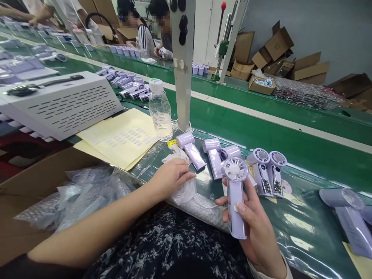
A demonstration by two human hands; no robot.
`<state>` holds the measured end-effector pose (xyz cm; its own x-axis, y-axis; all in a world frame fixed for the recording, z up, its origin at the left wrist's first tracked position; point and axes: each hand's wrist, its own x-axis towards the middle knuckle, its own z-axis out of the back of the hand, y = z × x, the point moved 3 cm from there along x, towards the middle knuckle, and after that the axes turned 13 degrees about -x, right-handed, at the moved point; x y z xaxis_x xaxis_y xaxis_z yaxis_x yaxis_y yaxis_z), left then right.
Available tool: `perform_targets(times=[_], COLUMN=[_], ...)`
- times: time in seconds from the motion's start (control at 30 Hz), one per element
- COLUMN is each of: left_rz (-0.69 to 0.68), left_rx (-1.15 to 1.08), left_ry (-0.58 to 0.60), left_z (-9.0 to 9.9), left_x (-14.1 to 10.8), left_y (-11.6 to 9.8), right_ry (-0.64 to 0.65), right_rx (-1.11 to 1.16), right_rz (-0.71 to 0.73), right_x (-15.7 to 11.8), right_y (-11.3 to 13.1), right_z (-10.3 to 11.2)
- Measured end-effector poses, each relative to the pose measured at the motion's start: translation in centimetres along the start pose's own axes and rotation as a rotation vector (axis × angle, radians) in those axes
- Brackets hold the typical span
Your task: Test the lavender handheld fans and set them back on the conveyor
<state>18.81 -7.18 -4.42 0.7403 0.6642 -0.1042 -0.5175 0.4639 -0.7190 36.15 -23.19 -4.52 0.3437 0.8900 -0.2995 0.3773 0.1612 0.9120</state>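
Note:
My right hand (pixel 254 219) is wrapped round a lilac handheld fan (pixel 236 205), held upright with its clear-bladed head on top and my thumb on the front of the handle. My left hand (pixel 173 176) is closed on a crumpled white cloth (pixel 176 153) at the bench edge; thin clear plastic lies under its fingers. Just beyond it lies another lilac fan (pixel 195 155), tilted on the green bench. A second fan (pixel 214 157) and a third, partly hidden behind the held one, lie to its right. Two fans with exposed circuit boards (pixel 264 178) stand further right.
A water bottle (pixel 161 116) stands beside a metal post (pixel 183 89). Yellow sticker sheets (pixel 124 149) lie by a white vented box (pixel 78 104). Bubble bags (pixel 87 197) fill a carton at left. More fans (pixel 350 221) lie at right. Co-workers sit across the green conveyor (pixel 247 120).

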Motion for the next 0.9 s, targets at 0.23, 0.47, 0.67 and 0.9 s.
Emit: perform_targets(times=[0.23, 0.47, 0.67, 0.9], left_rz=[-0.087, -0.021, -0.067, 0.029], left_rx=[0.101, 0.31, 0.041, -0.417], left_ry=[0.269, 0.228, 0.271, 0.194], left_z=[0.0, -1.7, -0.9, 0.5], left_x=[-1.7, -0.6, 0.9, 1.1], left_y=[-1.4, -3.0, -1.6, 0.3], right_ry=[0.008, 0.007, -0.172, 0.142], right_rx=[-0.033, -0.155, -0.637, -1.316], right_rz=[-0.017, -0.046, 0.262, 0.592], right_x=[-0.1, 0.2, -1.8, 0.7], right_y=[-0.8, -1.7, -1.6, -1.9], right_z=[0.3, 0.9, 2.0, -1.0])
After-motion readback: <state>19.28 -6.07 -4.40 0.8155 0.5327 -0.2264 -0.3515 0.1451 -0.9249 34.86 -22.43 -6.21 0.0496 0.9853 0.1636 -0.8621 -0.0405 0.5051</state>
